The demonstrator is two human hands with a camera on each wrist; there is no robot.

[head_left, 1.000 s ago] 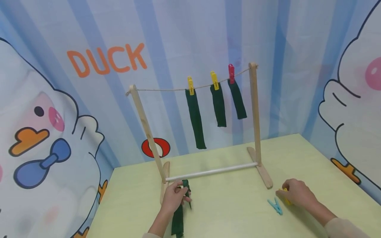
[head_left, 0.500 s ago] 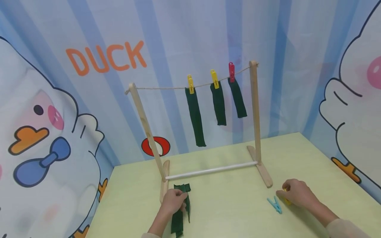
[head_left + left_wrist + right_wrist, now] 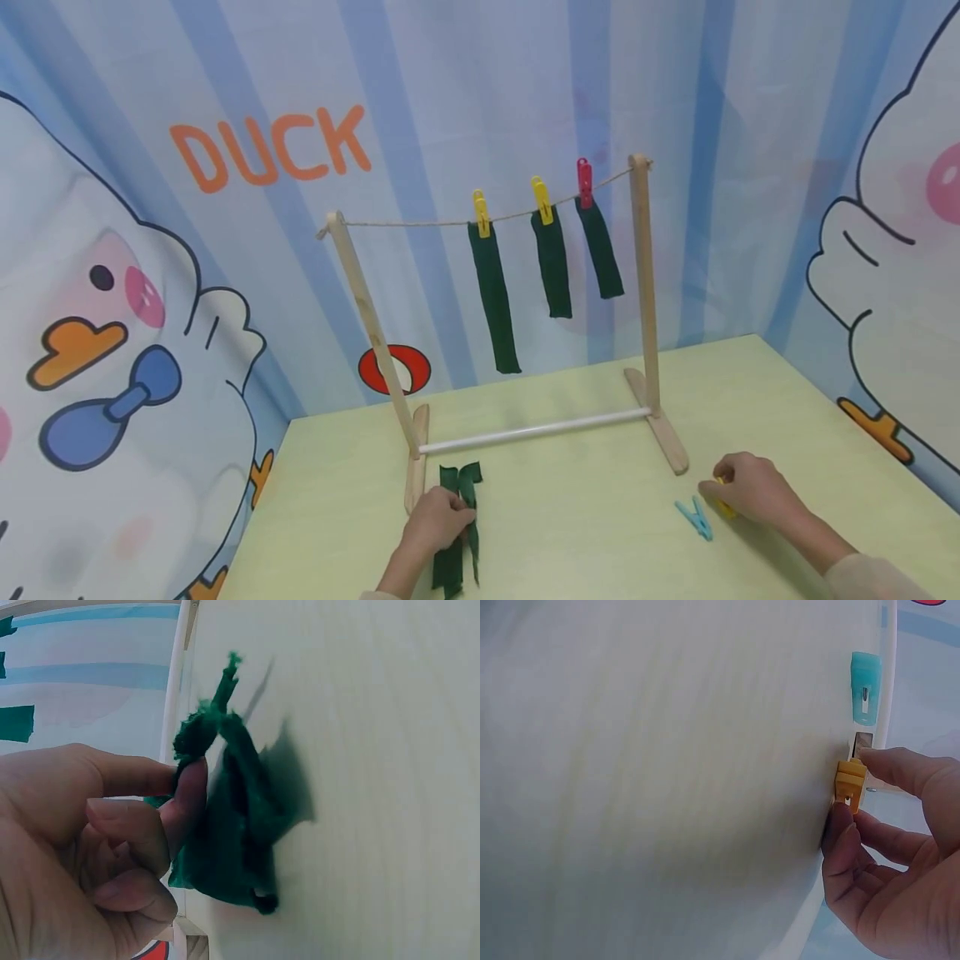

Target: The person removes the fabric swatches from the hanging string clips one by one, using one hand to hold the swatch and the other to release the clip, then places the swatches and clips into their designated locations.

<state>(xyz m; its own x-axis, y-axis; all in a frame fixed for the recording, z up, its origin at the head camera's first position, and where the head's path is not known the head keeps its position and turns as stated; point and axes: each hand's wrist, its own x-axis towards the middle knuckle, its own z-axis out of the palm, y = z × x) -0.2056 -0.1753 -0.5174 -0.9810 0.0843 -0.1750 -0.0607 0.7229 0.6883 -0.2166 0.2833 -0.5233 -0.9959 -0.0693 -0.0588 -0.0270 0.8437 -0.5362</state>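
While clamped on loose green cloth (image 3: 221,862) at the counter (image 3: 570,517) with left grip (image 3: 437,518) and on a yellow peg (image 3: 850,781) with right grip (image 3: 753,487), seems partway along, counting three strips (image 3: 553,267) pegged on the line (image 3: 405,224) as done and that cloth as left

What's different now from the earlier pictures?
The left grip came a little nearer, drawing along the dark green cloth strip it pinches. Nothing was newly grabbed or let go. The right grip stayed on the small yellow plastic clothespin, the light blue plastic clothespin stayed beside it, and the three hanging green strips stayed on the thin rope.
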